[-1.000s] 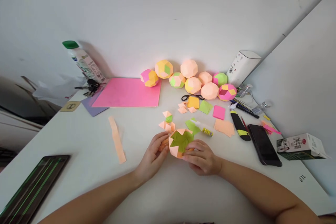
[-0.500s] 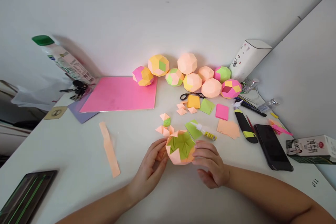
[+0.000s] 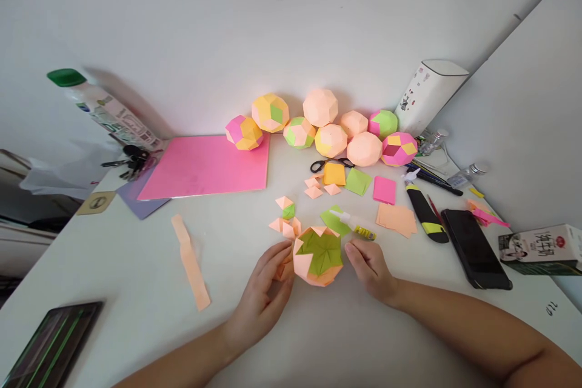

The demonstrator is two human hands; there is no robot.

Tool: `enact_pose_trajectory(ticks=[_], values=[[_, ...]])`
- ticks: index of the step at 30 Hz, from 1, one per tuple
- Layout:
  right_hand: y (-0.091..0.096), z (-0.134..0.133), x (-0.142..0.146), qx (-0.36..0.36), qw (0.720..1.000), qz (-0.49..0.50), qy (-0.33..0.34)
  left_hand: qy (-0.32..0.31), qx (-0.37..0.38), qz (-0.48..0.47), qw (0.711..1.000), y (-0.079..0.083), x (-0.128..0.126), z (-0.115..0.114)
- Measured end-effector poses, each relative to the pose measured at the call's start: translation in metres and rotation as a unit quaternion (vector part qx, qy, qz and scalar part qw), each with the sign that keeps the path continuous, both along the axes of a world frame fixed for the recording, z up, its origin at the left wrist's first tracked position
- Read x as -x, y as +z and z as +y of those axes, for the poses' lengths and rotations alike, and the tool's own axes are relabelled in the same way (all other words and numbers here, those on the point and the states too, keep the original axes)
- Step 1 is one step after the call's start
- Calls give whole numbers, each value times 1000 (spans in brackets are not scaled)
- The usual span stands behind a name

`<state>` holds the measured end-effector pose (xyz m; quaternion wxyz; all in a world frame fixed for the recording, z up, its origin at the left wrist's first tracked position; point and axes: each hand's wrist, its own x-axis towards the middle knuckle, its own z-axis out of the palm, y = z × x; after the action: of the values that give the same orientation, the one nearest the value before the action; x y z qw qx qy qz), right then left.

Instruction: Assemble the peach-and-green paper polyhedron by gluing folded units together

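Note:
A half-built folded-paper ball (image 3: 318, 257), peach outside and green inside, stands with its jagged opening facing up. My left hand (image 3: 266, 291) is closed on its left side, the fingers wrapped partly behind it. Just right of the ball and apart from it is my right hand (image 3: 373, 270), its thumb and index finger pressed together; whether something small is between them is hidden. Small peach folded pieces (image 3: 287, 229) and a green folded piece (image 3: 288, 212) lie behind the left hand. A glue tube (image 3: 354, 225) rests across a green paper square (image 3: 335, 218).
Finished paper balls (image 3: 321, 108) line the wall. Black-handled scissors (image 3: 317, 166), coloured paper squares (image 3: 395, 219), a utility knife (image 3: 425, 212) and a phone (image 3: 475, 248) lie to the right. Leftward are a peach strip (image 3: 191, 267), a pink sheet (image 3: 204, 167) and a dark case (image 3: 52, 345).
My right hand has come off the ball's right side and its spread fingers have closed into a pinch. The ball's opening is turned slightly. My left hand stays on it.

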<state>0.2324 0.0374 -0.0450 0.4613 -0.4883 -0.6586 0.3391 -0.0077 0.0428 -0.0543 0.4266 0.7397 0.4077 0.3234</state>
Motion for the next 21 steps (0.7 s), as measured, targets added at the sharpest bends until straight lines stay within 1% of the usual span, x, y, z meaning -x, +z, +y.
enact_pose_trajectory(ticks=[4, 9, 13, 15, 17, 19, 21], values=[[0, 4, -2, 42, 999, 3, 18, -18, -23, 15, 999, -3, 1, -1], [-3, 2, -1, 84, 996, 22, 37, -23, -32, 36, 999, -3, 3, -1], [-3, 2, -1, 82, 995, 25, 41, -30, -47, 34, 998, 2, 1, 1], [-2, 3, -1, 71, 996, 18, 52, -36, -52, 35, 997, 5, 0, 1], [-2, 3, -1, 42, 996, 1, 77, -44, -49, 41, 997, 8, -1, 1], [-2, 3, 0, -19, 993, -19, 113, -53, -43, 47, 997, 9, -1, 2], [-1, 3, 1, -87, 984, -34, 152, -60, -40, 48, 996, 11, -2, 3]])
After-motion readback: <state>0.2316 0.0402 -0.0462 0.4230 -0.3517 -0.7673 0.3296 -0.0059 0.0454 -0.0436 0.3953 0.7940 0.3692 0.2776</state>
